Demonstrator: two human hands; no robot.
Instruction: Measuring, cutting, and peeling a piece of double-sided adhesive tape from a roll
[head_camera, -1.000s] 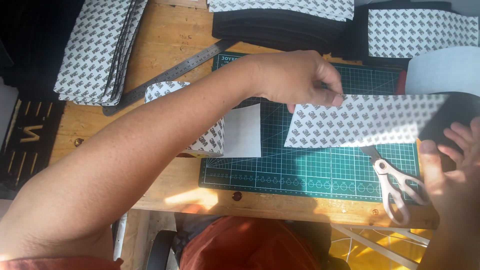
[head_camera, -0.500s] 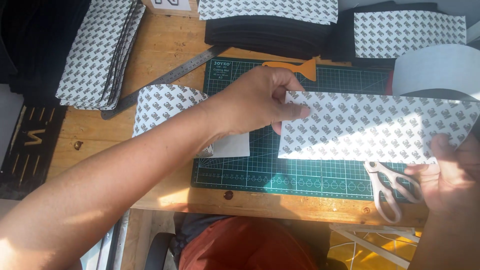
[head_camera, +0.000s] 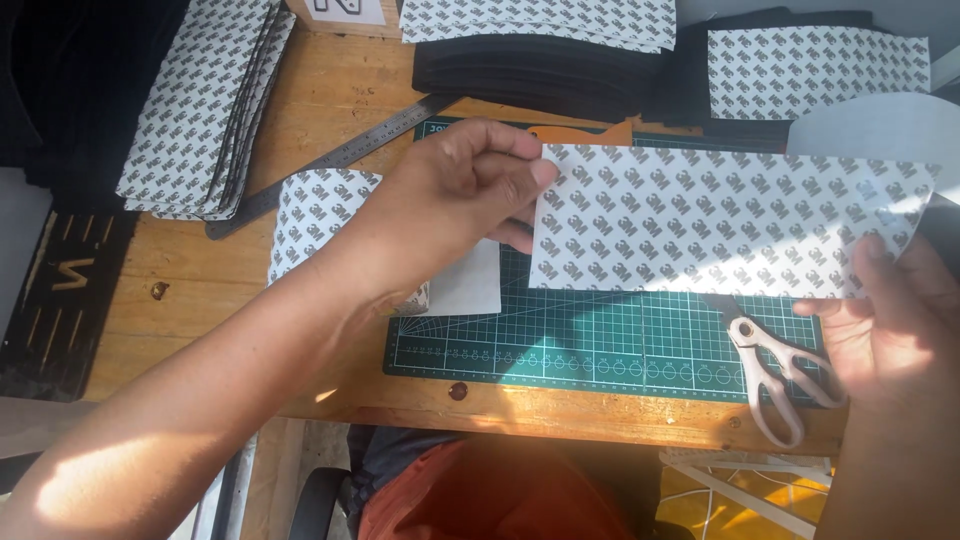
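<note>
I hold a long white sheet with a grey repeating print (head_camera: 720, 220) flat above the green cutting mat (head_camera: 600, 340). My left hand (head_camera: 460, 195) pinches its left end between thumb and fingers. My right hand (head_camera: 890, 320) grips its right end from below, thumb on top. White-handled scissors (head_camera: 770, 365) lie on the mat just under the sheet, close to my right hand.
A steel ruler (head_camera: 330, 165) lies diagonally on the wooden table (head_camera: 200, 290). Stacks of the same printed sheets sit at the far left (head_camera: 205, 105), back centre (head_camera: 540, 25) and back right (head_camera: 815, 70). A smaller printed piece (head_camera: 320, 220) lies under my left arm.
The sheet has been lifted and drawn taut between both hands, nearer to the camera. My right hand has closed on its right end; my left hand has shifted left along the sheet.
</note>
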